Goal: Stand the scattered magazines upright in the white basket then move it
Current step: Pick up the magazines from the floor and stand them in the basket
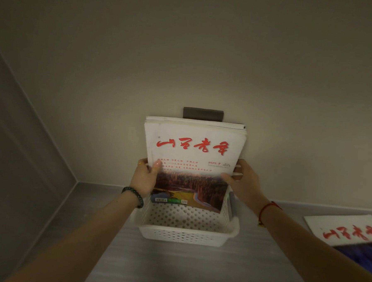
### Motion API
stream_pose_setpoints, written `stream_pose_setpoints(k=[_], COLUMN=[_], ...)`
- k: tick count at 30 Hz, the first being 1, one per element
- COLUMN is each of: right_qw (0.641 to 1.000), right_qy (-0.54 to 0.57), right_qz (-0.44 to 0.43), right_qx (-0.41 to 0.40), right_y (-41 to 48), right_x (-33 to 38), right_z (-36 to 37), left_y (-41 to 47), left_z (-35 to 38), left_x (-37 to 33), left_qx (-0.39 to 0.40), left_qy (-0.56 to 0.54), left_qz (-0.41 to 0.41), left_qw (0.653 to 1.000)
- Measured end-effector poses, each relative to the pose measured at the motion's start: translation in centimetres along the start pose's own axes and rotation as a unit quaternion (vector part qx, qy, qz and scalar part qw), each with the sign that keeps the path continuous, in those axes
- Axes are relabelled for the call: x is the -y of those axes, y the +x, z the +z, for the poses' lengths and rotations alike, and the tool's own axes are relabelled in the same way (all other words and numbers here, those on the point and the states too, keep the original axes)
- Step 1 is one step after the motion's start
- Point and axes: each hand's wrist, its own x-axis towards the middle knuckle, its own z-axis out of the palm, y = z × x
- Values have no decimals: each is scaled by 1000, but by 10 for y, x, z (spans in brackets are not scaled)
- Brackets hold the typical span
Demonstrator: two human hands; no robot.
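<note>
A white perforated basket (184,234) sits on the grey counter against the back wall. A stack of magazines (193,141) stands upright in its far half, white covers with red brush lettering and a forest photo facing me. My left hand (145,177) grips the stack's left edge, thumb on the front cover. On the stack's right edge, my right hand (242,180) holds it with the thumb on the cover. One more magazine (346,231) of the same title lies flat on the counter at the far right, partly cut off by the frame.
The grey counter (174,267) runs into a corner, with a grey wall on the left and a beige wall behind. A dark rectangular plate (202,113) is fixed to the back wall just above the stack. A dark blue object (362,255) lies on the flat magazine.
</note>
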Motion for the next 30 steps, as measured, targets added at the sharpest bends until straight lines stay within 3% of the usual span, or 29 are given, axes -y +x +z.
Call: stream_pose_setpoints(k=[5,9,14,21,26,30], right_qw=[999,998,994,987,978,967], right_qy=[-34,-62,-82,-98,-99,-133], right_qz=[20,26,73,125,186,218], right_qx=[12,15,8,-26,-10,21], right_y=[-24,-61,-103,-152,-174,-185], right_x=[-6,-23,-49,-99,-149,-177], right_z=[-38,-97,-191,-305,-352,-365], left_y=[-33,-79,-134,-210,-250,-276], left_z=[2,25,93,219,291,325], left_x=[3,-2,-8,-4,5,22], left_qx=[-105,-98,-21,148,196,235], left_qy=[-3,-30,-45,-62,-63,-40], left_qz=[21,108,107,-4,-83,-93], left_qw=[994,989,993,987,975,967])
